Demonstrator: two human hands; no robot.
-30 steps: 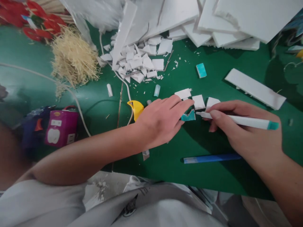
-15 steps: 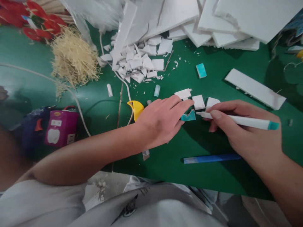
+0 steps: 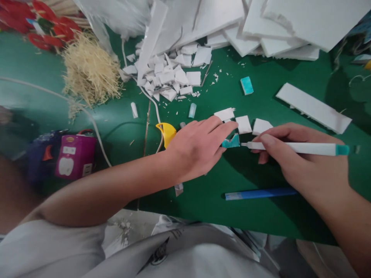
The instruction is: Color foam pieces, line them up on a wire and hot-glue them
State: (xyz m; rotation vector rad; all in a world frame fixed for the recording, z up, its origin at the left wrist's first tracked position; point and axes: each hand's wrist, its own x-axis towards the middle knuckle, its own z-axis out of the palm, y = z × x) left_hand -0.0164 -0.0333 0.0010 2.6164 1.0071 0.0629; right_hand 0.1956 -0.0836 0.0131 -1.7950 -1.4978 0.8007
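My right hand is closed around a white marker with a teal end, its nib pointing left. That nib meets, or nearly meets, the right edge of a small foam piece coloured teal with some white left on top. My left hand lies over this piece and pins it with its fingers, which hide its left part. Just beyond the fingers sit white foam pieces. A yellow object pokes out from behind my left wrist. Below my right hand rests a blue pen.
A heap of white foam scraps and stacked foam sheets fill the back. Pale shredded straw lies left, near a purple box and a white cable. A foam strip lies right, a teal block behind.
My right hand and the marker have shifted slightly right, and the marker lies more level. My left hand stays in place on the foam piece.
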